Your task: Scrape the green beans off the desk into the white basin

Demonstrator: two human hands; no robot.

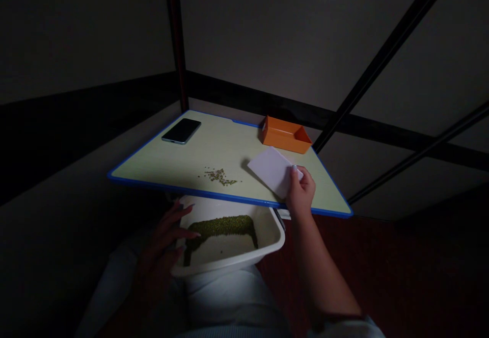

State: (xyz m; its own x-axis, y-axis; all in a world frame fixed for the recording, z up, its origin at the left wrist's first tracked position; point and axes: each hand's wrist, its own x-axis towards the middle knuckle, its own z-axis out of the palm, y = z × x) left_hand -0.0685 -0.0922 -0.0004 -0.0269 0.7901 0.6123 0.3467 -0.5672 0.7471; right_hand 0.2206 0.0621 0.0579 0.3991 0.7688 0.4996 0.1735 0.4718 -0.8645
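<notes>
My right hand (300,191) pinches a white card (272,170) that rests tilted on the pale table (229,144) with a blue rim. To the card's left lies a small scatter of green beans (220,176) on the tabletop. My left hand (168,236) grips the left rim of a white tub (263,236), fingers curled over the edge. The tub sits on my lap just below the table's near edge. Inside it, a heap of green beans (223,225) is piled along the far side.
An orange tray (285,135) stands at the table's back right corner. A dark phone (181,131) lies at the back left. Dark poles cross the wall behind and to the right. The surroundings are dim.
</notes>
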